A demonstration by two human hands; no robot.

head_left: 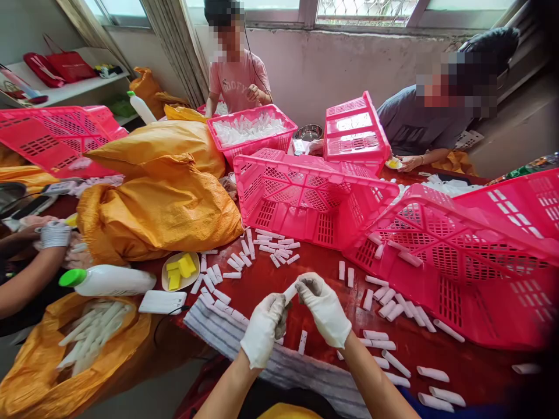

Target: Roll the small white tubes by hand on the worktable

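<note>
Both of my hands wear white gloves with greyish fingertips and meet over the near edge of the red table. Between them is a short white tube (290,293). My left hand (264,326) is closed around its lower left end. The fingers of my right hand (322,305) pinch its upper right end. Beneath my wrists lies a striped grey-blue towel (244,337) along the table edge. A loose white tube (303,342) rests just below my hands. More such tubes lie scattered to both sides, several of them near the right forearm.
Pink plastic baskets (297,198) lie tipped on the table ahead and right. Left are stuffed orange sacks (166,209), a dish with yellow sponge pieces (181,271), a white bottle (116,280), a power bank (162,302) and an open sack of long tubes (94,331). Other people sit around.
</note>
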